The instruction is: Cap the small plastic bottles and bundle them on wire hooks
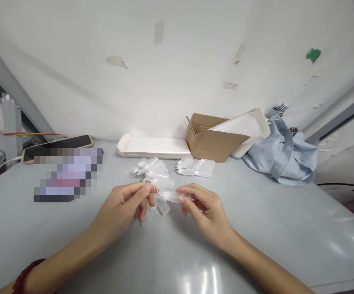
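Between thumb and fingers of my right hand (205, 208) is the body of a small translucent plastic bottle (171, 196) with a white cap, lying sideways with the cap toward the left. My left hand (132, 200) pinches at its cap end, where a thin white cord loop shows; the fingertips partly cover it. Just beyond my hands lies a loose pile of similar small bottles (155, 165) with white cord loops. A second group (195, 167) lies to its right. A few more pieces (163, 206) lie beneath and between my hands, partly hidden.
A stack of long white trays (154, 146) lies by the wall, beside an open cardboard box (216, 143) with a white padded piece (244, 124) leaning in it. A light blue cloth bag (287, 155) sits right. At left are a phone (59, 148) and a pixelated object (72, 171).
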Demonstrator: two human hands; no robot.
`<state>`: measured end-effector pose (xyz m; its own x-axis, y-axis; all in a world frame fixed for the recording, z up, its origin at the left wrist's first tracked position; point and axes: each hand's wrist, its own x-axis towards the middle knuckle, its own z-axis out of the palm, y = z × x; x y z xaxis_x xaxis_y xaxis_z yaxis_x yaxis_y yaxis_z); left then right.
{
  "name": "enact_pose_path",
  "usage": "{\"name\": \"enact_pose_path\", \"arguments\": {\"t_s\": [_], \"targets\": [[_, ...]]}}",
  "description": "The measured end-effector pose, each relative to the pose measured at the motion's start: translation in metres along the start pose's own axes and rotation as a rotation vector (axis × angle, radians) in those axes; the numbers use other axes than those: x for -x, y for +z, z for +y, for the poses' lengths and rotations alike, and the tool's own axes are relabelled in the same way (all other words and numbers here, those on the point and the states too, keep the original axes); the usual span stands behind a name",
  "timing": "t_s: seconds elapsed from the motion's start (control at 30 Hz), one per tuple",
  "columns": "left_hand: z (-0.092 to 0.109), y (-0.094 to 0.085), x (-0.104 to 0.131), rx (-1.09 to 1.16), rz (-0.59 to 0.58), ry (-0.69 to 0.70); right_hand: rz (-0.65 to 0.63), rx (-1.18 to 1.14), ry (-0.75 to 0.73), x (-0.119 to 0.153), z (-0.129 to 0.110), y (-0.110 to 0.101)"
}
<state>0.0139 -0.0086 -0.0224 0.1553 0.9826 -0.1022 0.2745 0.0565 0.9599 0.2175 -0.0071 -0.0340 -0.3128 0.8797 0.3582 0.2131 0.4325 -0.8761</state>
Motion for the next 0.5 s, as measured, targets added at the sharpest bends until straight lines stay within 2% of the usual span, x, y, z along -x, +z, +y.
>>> {"name": "enact_pose_path", "arguments": {"t_s": [0.1, 0.27, 0.5], "targets": [[0.0021, -0.0021, 0.0002, -0.018, -0.01, -0.007, -0.008, -0.027, 0.023, -0.0001, 0.0005, 0.0], [0.0071, 0.0001, 0.0027, -0.101, -0.113, 0.044, -0.029, -0.049, 0.029, 0.0001, -0.0008, 0.0008], [0.0079, -0.0015, 0.0013, -0.138, -0.135, 0.045, -0.023, -0.043, 0.066, -0.0042, -0.0052, -0.0037]]}}
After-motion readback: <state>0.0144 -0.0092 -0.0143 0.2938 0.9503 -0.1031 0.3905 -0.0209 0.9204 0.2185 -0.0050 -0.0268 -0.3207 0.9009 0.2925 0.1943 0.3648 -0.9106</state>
